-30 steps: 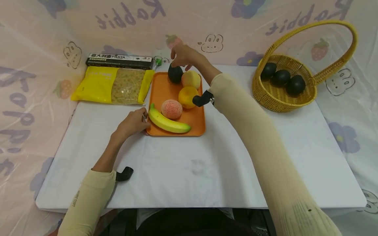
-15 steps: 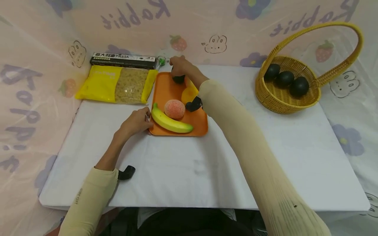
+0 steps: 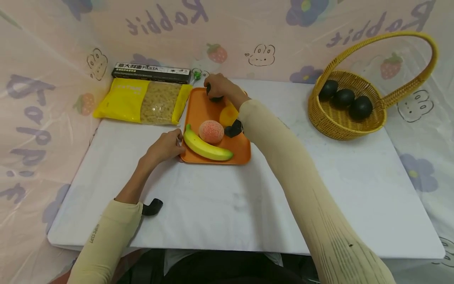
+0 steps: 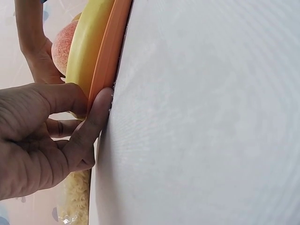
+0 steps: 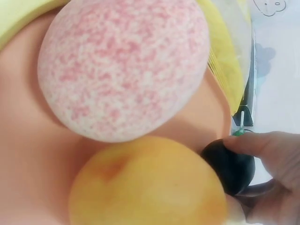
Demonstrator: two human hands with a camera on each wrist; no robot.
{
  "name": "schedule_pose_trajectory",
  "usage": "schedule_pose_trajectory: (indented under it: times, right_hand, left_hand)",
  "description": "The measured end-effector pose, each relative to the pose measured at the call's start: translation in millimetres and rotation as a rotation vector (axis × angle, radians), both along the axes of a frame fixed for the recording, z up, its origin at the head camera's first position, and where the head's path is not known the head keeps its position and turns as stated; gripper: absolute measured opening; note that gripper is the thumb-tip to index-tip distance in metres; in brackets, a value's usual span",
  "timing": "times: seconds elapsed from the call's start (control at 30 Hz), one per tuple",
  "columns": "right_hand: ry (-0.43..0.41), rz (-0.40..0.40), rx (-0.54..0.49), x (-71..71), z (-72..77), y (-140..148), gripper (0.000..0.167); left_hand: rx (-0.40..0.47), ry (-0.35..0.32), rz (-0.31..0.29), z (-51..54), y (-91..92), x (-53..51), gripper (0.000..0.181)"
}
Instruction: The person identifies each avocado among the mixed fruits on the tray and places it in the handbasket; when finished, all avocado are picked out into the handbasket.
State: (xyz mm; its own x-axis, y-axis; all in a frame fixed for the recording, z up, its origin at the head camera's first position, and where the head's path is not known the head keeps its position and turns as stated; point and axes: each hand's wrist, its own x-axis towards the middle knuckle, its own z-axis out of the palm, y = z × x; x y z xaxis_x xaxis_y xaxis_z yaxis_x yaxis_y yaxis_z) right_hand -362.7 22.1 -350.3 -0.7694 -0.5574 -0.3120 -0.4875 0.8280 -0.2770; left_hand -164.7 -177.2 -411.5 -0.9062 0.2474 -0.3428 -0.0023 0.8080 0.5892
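An orange tray (image 3: 196,110) lies on the white table. My left hand (image 3: 164,146) pinches its near left rim; the left wrist view shows thumb and finger at the edge. At the tray's far end my right hand (image 3: 220,86) grips a dark avocado (image 5: 229,166), thumb on one side and fingers on the other. Along the near side lies a banana (image 3: 207,149). Behind it sit a speckled pinkish-red fruit (image 3: 211,132) and a yellow-orange round fruit (image 3: 227,116), partly covered by the right wrist. The right hand and forearm hide most of a pale peach.
A wicker basket (image 3: 340,134) with a tall handle stands at the right, holding several dark avocados (image 3: 344,98). At the back left are a yellow pasta bag (image 3: 142,101) and a black pasta box (image 3: 150,73). A printed curtain hangs behind the table.
My right hand has come down onto the avocado and closed round it. The left hand keeps its hold on the tray. The head view has shifted slightly.
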Motion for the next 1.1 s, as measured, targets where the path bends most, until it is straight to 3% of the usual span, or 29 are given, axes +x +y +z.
schedule_pose_trajectory:
  times: [0.27, 0.7, 0.9, 1.1]
  right_hand:
    - [0.016, -0.027, -0.085, 7.6, 3.9, 3.8, 0.052]
    - [0.047, -0.001, -0.239, 18.5, 18.0, 3.1, 0.049]
    - [0.096, 0.042, -0.38, 32.6, 28.2, 17.8, 0.046]
    - [0.153, 0.035, -0.462, 46.6, 43.4, 42.8, 0.045]
  left_hand:
    - [0.001, -0.016, -0.009, 0.8, 0.7, 0.1, 0.03]
    - [0.024, -0.027, -0.005, -0.9, 0.4, 2.2, 0.032]
    - [0.002, -0.004, -0.01, 0.2, -0.1, 1.4, 0.03]
    - [-0.001, -0.009, -0.017, 1.8, -0.4, 0.1, 0.031]
